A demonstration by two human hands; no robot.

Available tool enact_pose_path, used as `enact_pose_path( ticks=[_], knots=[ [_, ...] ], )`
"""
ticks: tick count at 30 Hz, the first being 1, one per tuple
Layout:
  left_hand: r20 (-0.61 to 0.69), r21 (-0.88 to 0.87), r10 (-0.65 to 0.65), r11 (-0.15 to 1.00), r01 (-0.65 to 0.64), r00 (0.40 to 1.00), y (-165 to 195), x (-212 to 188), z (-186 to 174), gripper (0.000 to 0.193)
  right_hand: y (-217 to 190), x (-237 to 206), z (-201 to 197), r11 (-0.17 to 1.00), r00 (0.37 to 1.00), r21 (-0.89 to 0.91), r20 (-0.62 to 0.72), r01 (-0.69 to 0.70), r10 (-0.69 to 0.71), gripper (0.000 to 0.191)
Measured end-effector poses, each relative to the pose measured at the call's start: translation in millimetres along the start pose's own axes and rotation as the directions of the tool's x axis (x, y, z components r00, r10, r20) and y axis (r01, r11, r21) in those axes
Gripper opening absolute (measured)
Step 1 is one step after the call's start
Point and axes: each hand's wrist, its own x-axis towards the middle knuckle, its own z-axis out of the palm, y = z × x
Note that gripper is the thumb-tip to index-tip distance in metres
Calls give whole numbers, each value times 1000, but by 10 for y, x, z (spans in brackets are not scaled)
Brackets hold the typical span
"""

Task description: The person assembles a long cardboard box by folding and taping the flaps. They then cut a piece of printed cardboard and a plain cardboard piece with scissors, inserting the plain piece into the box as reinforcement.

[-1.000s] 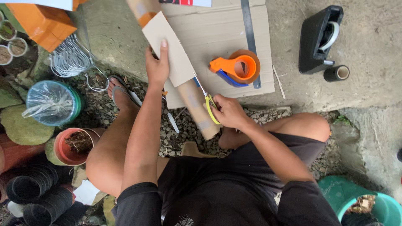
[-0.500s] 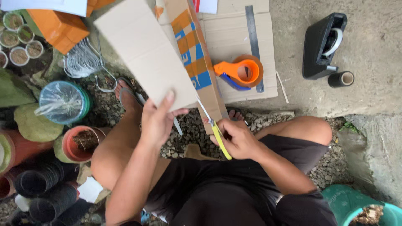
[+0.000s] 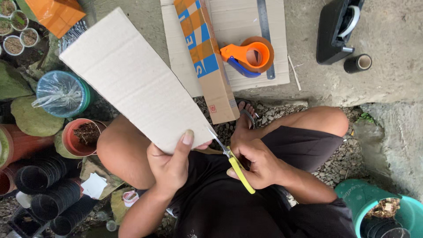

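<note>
My left hand (image 3: 174,163) grips the near edge of a long plain cardboard strip (image 3: 132,83), which is raised and slants up to the left. My right hand (image 3: 257,163) holds yellow-handled scissors (image 3: 233,163), their blades at the strip's near right corner. A second cardboard piece (image 3: 207,57) with blue and orange print lies just right of the strip, over a flat cardboard sheet (image 3: 238,26) on the concrete floor. I am seated with bare knees apart.
An orange tape dispenser (image 3: 249,57) and a metal ruler (image 3: 264,31) lie on the flat sheet. A black tape dispenser (image 3: 337,31) and a small roll (image 3: 358,63) sit at right. Pots (image 3: 81,136), a plastic-covered tub (image 3: 61,93) and stacked black cups (image 3: 53,194) crowd the left; a teal bucket (image 3: 379,207) is at lower right.
The cardboard strip has been lifted and drawn closer to me, now filling more of the view. The scissors have moved to its near right corner.
</note>
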Motion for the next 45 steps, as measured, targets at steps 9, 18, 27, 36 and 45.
enact_pose_path(
  ticks=[9, 18, 27, 36, 45],
  knots=[
    [-28, -43, 57, 997, -58, 998, -93, -97, 23, 19, -115, -6, 72, 998, 998, -49, -42, 42, -44, 27],
    [36, 79, -10, 997, 7, 999, -59, -171, 39, 20, -158, 31, 69, 997, 996, -48, -71, 52, -55, 28],
    [70, 45, 2, 999, -5, 998, -92, -144, 44, 20, -63, -16, 93, 998, 995, -43, -82, 48, -52, 26],
    [6, 162, -133, 978, 131, 991, -161, -62, -228, 14, -24, -57, 88, 999, 996, -31, -82, 15, -18, 28],
    [-28, 247, 35, 969, -27, 999, 35, 83, -208, 17, -61, -22, 95, 999, 998, -39, -55, 26, -28, 31]
  ],
)
